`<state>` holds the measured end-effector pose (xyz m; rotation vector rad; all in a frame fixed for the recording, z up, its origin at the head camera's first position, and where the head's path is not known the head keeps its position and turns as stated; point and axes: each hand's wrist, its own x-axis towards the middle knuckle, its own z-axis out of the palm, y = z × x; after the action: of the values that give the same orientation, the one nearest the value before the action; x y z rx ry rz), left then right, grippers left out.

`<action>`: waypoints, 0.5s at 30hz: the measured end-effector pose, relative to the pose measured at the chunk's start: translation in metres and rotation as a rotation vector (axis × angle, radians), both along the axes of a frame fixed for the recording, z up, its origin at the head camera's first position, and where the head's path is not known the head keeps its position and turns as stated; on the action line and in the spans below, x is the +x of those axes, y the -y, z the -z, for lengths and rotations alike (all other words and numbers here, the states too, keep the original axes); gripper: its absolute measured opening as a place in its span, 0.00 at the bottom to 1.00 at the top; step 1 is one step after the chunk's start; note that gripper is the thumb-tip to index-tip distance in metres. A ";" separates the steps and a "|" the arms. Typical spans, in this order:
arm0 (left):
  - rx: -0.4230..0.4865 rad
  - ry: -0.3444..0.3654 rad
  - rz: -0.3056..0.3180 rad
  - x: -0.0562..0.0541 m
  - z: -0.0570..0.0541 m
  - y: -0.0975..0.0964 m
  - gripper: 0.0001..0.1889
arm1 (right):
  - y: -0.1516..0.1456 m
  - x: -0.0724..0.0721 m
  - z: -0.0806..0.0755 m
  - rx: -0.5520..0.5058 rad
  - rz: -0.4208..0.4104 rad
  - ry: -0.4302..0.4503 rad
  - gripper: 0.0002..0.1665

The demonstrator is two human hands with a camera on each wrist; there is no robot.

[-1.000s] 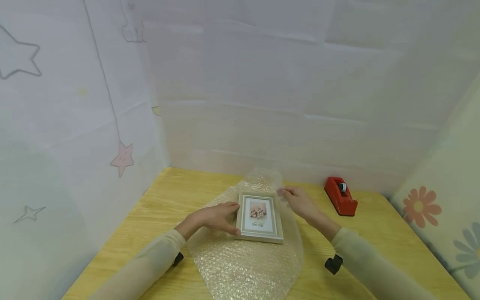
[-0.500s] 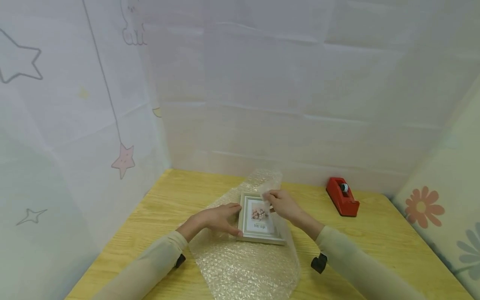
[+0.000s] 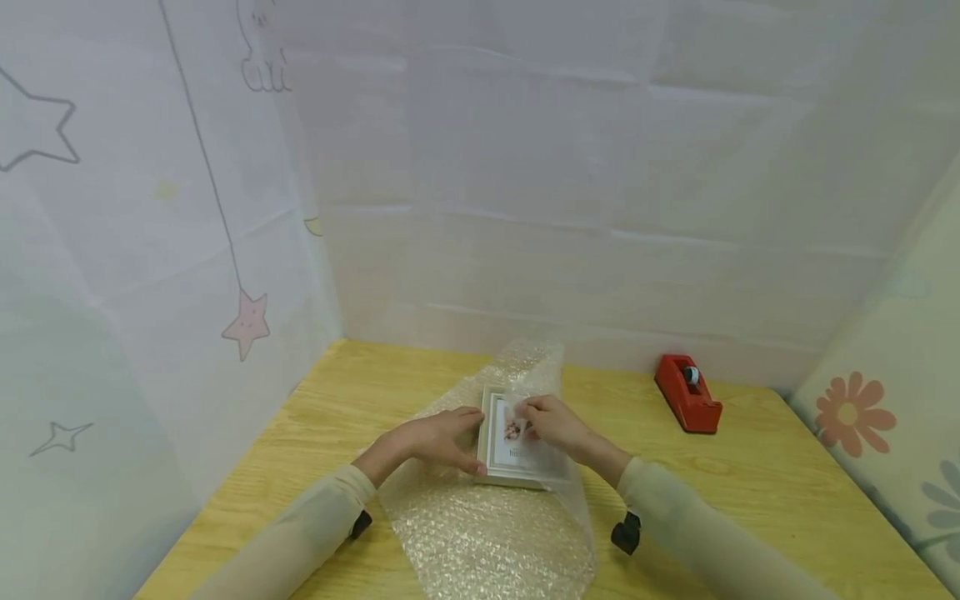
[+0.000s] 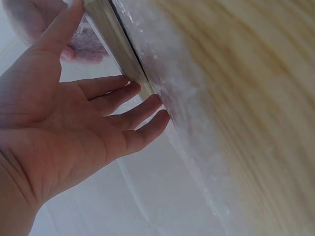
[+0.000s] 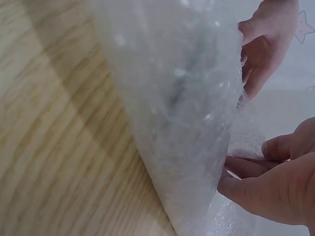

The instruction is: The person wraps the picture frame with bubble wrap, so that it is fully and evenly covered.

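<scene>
Head view: a picture frame (image 3: 508,458) lies face up on bubble wrap (image 3: 495,537). Over the last second the right hand (image 3: 561,429), pinching the wrap between thumb and fingers, has drawn its right side leftward over the frame's front, which now seems partly covered. The left hand (image 3: 442,437), fingers apart, rests against the frame's left edge. Beneath is a wooden table (image 3: 360,383); a red tape dispenser (image 3: 688,400) stands well to the right.

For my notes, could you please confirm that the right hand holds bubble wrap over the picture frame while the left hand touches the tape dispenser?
Not quite: the head view shows the left hand touching the picture frame, not the tape dispenser. The rest stands.
</scene>
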<state>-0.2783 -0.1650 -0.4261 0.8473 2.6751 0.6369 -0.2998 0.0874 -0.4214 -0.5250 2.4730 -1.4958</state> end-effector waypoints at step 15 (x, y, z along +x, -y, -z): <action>-0.006 0.002 0.003 -0.001 -0.002 0.000 0.56 | 0.002 -0.002 0.010 0.063 -0.022 -0.016 0.21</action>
<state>-0.2790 -0.1647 -0.4239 0.8492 2.6723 0.6284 -0.3020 0.0856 -0.4316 -0.5528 2.5088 -1.4054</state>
